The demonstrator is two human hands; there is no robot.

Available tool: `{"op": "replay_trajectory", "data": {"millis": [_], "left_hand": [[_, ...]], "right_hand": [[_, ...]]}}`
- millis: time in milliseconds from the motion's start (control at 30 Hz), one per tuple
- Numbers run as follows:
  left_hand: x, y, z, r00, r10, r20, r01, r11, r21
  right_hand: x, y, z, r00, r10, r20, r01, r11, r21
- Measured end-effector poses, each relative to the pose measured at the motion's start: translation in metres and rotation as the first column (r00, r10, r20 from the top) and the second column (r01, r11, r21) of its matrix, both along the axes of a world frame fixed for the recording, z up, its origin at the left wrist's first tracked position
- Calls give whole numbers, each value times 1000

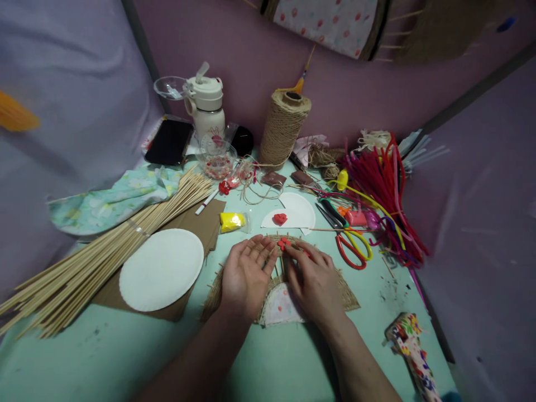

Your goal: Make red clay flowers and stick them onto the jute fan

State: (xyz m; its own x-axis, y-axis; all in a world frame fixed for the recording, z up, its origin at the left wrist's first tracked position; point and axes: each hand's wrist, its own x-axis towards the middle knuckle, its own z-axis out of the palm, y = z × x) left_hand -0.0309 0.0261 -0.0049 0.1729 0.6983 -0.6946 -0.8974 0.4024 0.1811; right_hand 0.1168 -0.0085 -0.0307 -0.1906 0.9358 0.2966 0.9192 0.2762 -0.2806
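A fan-shaped woven twine piece (347,291) with stick ribs lies in front of me, and a white spotted half-round panel (281,304) sits at its base. Over its upper middle is a small red flower (283,243) that looks like modelling clay. My left hand (248,271) is turned palm up beside the flower, fingers stretched and slightly bent, holding nothing visible. On the other side, my right hand (316,279) has curled fingers, with the fingertips at the flower's edge; its thumb is partly hidden. A lump of red clay (280,219) rests on a cut white paper plate (299,209) just beyond.
Bamboo sticks (138,234) and a white oval plate (162,271) lie left. A twine spool (285,131) and white bottle (209,111) stand behind. Scissors (352,251) and red pipe cleaners (387,195) are right; a floral-patterned glue gun-like object (412,352) lies nearer. Yellow clay packet (232,221) sits centre-left.
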Motion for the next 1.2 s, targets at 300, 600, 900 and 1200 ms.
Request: {"op": "replay_trajectory", "data": {"millis": [300, 600, 900, 1200], "left_hand": [[0, 0, -1, 1000, 1, 0, -1, 1000, 7], [0, 2, 0, 1000, -2, -3, 2, 1000, -7], [-2, 0, 0, 1000, -15, 8, 15, 999, 28], [1, -3, 0, 981, -36, -188, 75, 977, 201]], "right_hand": [[4, -1, 3, 999, -30, -25, 32, 996, 89], [1, -1, 2, 1000, -19, 10, 19, 999, 34], [1, 3, -2, 998, -52, -33, 51, 999, -16], [16, 5, 5, 870, -227, -438, 376, 880, 292]]}}
